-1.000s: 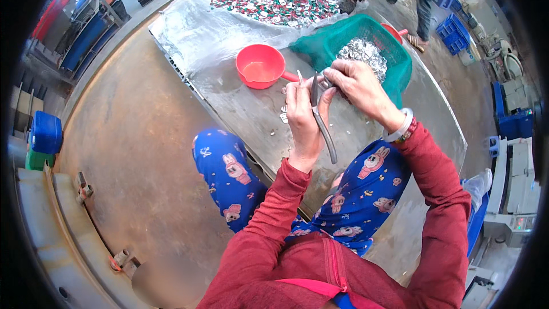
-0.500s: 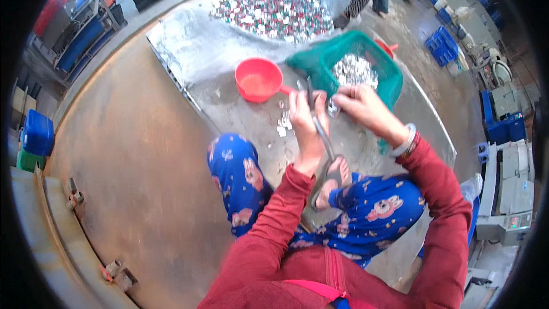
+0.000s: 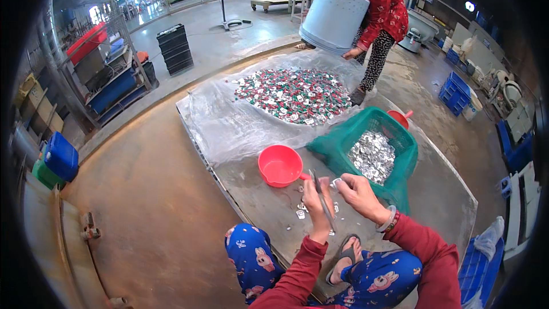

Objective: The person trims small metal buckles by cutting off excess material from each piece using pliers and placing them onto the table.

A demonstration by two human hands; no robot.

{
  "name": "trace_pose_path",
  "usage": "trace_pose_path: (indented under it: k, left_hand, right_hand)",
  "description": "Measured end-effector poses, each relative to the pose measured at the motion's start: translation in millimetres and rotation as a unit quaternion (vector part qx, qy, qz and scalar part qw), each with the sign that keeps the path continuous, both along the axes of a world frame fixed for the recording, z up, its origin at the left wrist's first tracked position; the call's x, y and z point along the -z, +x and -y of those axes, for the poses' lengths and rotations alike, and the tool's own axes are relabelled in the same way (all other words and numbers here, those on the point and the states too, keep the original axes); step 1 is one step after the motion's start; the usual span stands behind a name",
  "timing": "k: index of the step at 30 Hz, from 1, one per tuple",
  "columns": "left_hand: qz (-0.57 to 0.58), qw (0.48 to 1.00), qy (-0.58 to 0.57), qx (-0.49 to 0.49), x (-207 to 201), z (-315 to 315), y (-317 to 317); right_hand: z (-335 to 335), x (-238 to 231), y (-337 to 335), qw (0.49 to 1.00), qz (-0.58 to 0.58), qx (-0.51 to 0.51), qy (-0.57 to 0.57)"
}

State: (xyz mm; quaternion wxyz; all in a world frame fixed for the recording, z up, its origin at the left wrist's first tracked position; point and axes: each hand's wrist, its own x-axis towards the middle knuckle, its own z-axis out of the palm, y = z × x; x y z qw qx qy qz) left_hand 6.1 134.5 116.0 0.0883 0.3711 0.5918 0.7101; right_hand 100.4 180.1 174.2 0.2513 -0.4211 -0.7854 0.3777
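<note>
My left hand (image 3: 313, 201) is closed round a long, thin, dark metal tool (image 3: 327, 210) standing at a slant, its exact kind unclear. Beside it, my right hand (image 3: 361, 195) pinches a small silvery metal piece (image 3: 335, 183) close to the tool; whether the two touch I cannot tell. Several loose metal pieces (image 3: 301, 214) lie on the grey board below my left hand. Just beyond that hand sits a red plastic dipper (image 3: 280, 166), its handle toward my fingers. Past my right hand, a green basket (image 3: 409, 154) lined with green netting holds many silvery pieces (image 3: 373, 157).
A heap of small red, green and white pieces (image 3: 291, 97) lies on clear plastic sheeting (image 3: 220, 131). Behind it, another person (image 3: 384, 8) tilts a large pale perforated drum (image 3: 334, 17). A second red dipper (image 3: 398, 117) stands behind the basket. My sandalled foot (image 3: 347, 256) rests on the board.
The view has tipped upward, showing more of the far floor. The other person, earlier mostly cut off, now appears with the drum. My hands still hold the tool and a small metal piece.
</note>
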Motion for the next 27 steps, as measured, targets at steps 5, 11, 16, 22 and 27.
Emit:
trace_pose_path:
  k: [5,11,16,22,27]
  left_hand:
    - [-0.005,0.999,-0.012,0.047,24.1,-13.4,5.9]
    - [-0.089,0.996,-0.015,0.01,37.3,-1.7,5.2]
    - [-0.063,0.995,-0.009,0.076,62.4,-19.6,8.0]
    - [-0.169,0.98,0.033,0.1,61.4,-35.4,30.9]
    - [-0.002,0.988,-0.008,0.151,82.7,-47.4,48.2]
  right_hand:
    - [-26.3,33.7,1.8,0.999,-0.042,-0.001,0.02]
    - [-14.0,42.2,13.6,0.877,-0.262,0.084,-0.395]
    - [-31.9,81.7,22.9,0.932,-0.216,0.081,-0.28]
    - [-53.4,65.9,24.3,0.956,-0.217,0.105,-0.165]
    - [-60.1,85.5,36.8,0.931,-0.224,0.134,-0.255]
